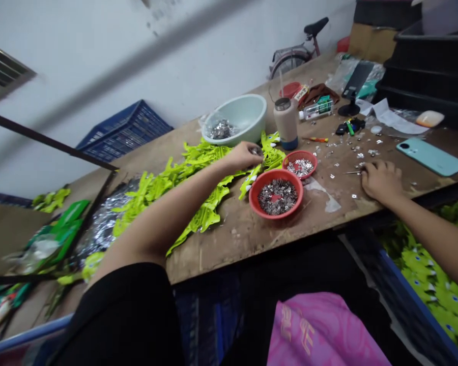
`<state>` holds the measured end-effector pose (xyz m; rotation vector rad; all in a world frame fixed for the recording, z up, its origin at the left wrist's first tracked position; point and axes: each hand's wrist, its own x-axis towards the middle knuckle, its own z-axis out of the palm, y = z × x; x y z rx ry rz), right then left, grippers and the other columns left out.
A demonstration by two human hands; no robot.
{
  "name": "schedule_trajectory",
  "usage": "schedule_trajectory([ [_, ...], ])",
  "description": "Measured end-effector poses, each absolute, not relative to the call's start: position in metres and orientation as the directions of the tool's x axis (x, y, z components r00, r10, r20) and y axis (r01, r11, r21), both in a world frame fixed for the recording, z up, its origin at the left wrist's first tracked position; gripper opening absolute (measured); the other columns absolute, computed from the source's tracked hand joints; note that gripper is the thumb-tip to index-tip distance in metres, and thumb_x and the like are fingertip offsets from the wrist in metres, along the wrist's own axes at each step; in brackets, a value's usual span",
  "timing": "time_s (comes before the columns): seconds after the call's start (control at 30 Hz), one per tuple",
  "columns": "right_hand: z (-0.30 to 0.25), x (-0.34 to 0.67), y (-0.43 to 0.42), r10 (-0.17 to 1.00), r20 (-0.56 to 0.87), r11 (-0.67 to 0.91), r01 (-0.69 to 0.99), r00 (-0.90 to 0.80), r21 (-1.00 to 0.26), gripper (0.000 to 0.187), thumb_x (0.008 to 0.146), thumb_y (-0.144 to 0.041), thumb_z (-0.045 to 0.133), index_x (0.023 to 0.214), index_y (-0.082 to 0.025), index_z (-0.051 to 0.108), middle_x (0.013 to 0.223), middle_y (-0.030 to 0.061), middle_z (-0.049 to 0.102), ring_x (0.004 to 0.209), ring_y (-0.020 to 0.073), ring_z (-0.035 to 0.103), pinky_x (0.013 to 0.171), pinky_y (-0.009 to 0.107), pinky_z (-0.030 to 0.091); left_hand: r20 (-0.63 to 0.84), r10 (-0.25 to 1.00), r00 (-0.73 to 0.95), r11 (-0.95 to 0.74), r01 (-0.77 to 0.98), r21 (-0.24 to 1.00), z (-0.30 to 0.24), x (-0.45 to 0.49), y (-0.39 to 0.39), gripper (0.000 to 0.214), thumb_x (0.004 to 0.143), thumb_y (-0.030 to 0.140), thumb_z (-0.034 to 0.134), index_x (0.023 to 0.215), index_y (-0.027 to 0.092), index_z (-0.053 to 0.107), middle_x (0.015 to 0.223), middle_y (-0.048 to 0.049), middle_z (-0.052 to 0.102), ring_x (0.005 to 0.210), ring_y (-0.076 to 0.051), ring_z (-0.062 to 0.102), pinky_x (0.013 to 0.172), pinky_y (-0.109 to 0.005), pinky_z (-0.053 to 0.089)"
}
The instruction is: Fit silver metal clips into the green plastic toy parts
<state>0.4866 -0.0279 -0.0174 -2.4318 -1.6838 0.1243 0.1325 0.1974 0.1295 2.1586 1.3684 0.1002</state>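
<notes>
Here's my left hand (241, 156), pinched tight on metal bits (256, 151) above the green plastic strips (206, 213). My right hand (381, 180) is curled beside a thin pin (353, 173), grip unclear. The red basket (251, 193) is heaped: plenty left.

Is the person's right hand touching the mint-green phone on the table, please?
No, the right hand rests on the wooden tabletop among small metal pieces, apart from the mint-green phone.
</notes>
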Motion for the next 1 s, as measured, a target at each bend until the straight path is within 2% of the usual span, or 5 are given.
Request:
schedule_trajectory([
  [0.17, -0.026, 0.492, -0.024, 0.932, 0.063, -0.339, 0.917, 0.358, -0.209, 0.078, 0.115, -0.044, 0.014, 0.148, 0.005, 0.064, 0.15, 0.0368, 0.06, 0.15, 0.0507, 0.053, 0.102, 0.054, 0.04, -0.358, 0.725, 0.588, -0.442, 0.796, 0.413, 0.071, 0.131, 0.156, 0.045, 0.08, 0.017, 0.081, 0.125, 0.016, 0.079, 0.12, -0.0107, 0.085, 0.11, -0.028, 0.081, 0.097, -0.034, 0.067],
  [0.53, -0.042, 0.495, -0.014, 0.891, 0.082, -0.423, 0.882, 0.446, -0.208, 0.062, 0.11, -0.042, 0.035, 0.147, -0.005, 0.068, 0.159, 0.0332, 0.059, 0.145, 0.0523, 0.052, 0.114, 0.067, 0.045, -0.386, 0.526, 0.758, -0.746, 0.63, 0.219, 0.043, 0.141, 0.146, 0.077, 0.094, 0.029, 0.079, 0.166, 0.017, 0.055, 0.172, -0.0163, 0.057, 0.158, -0.035, 0.058, 0.137, -0.045, 0.043],
  [0.67, -0.044, 0.497, -0.013, 0.89, 0.072, -0.428, 0.88, 0.45, -0.204, 0.063, 0.109, -0.043, 0.035, 0.148, -0.006, 0.067, 0.159, 0.0327, 0.058, 0.145, 0.0512, 0.051, 0.114, 0.066, 0.043, -0.431, 0.518, 0.739, -0.78, 0.615, 0.118, 0.029, 0.149, 0.143, 0.088, 0.087, 0.036, 0.086, 0.167, 0.017, 0.055, 0.178, -0.0212, 0.045, 0.158, -0.046, 0.054, 0.136, -0.054, 0.043],
  [0.87, -0.044, 0.497, -0.012, 0.89, 0.081, -0.422, 0.879, 0.449, -0.223, 0.063, 0.108, -0.042, 0.036, 0.145, -0.003, 0.068, 0.158, 0.0349, 0.057, 0.144, 0.0522, 0.048, 0.114, 0.067, 0.041, -0.383, 0.518, 0.765, -0.799, 0.592, 0.101, 0.036, 0.15, 0.151, 0.064, 0.094, 0.011, 0.059, 0.158, 0.015, 0.062, 0.162, -0.0168, 0.063, 0.15, -0.03, 0.063, 0.13, -0.037, 0.048],
  [1.0, -0.042, 0.497, -0.012, 0.886, 0.071, -0.435, 0.873, 0.459, -0.22, 0.062, 0.108, -0.041, 0.038, 0.147, -0.003, 0.067, 0.16, 0.0345, 0.056, 0.146, 0.0522, 0.047, 0.115, 0.066, 0.04, -0.36, 0.515, 0.778, -0.799, 0.587, 0.127, 0.036, 0.147, 0.149, 0.079, 0.097, 0.038, 0.073, 0.169, 0.017, 0.049, 0.177, -0.0169, 0.049, 0.164, -0.032, 0.049, 0.139, -0.039, 0.038],
])
